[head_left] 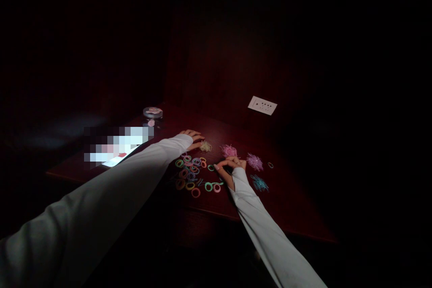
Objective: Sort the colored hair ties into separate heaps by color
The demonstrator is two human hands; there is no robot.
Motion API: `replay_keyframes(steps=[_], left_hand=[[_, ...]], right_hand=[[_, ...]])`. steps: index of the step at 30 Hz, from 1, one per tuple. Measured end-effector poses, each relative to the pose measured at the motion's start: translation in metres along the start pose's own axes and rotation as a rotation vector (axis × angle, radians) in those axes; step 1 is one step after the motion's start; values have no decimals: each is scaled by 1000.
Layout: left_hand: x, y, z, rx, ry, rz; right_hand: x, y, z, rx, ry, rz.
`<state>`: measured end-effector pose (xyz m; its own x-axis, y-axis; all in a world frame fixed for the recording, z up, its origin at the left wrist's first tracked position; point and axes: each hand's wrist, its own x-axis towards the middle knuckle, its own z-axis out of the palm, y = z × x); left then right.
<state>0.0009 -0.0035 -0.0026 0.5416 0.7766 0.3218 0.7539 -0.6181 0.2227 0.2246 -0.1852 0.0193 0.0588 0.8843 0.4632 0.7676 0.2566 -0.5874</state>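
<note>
fingers of our left hand stretch out released beside the yellow bands; our right hand curls thumb toward forefinger, but we cannot tell whether it grasps anything. colored rings lie flat between us and the yellow bands, openings upward. we have open surface rightward, past the blue bands, which slant near-right.

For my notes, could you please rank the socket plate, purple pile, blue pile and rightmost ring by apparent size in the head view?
1. Socket plate
2. Purple pile and blue pile: about alike
3. Rightmost ring
</note>
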Motion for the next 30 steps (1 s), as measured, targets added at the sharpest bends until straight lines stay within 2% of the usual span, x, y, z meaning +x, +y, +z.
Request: replay_keyframes(steps=[4, 8, 13, 16, 19, 24, 30], left_hand=[[-3, -1, -4, -16, -15, 8], [-4, -5, -8, -36, -30, 53], [2, -7, -3, -29, -59, 13], [3, -5, 0, -28, -27, 16], [2, -1, 2, -4, -11, -12], [2, 0, 0, 40, -38, -43], [3, -6, 4, 44, -14, -3]], right_hand=[[-1, -4, -4, 80, 33, 32], [2, 7, -16, 61, 124, 53], [-4, 41, -59, -123, 250, 77], [-13, 59, -84, -189, 309, 132], [-23, 68, -99, -204, 354, 160], [-34, 68, -105, -264, 322, 189], [-37, 64, -105, -276, 313, 254]])
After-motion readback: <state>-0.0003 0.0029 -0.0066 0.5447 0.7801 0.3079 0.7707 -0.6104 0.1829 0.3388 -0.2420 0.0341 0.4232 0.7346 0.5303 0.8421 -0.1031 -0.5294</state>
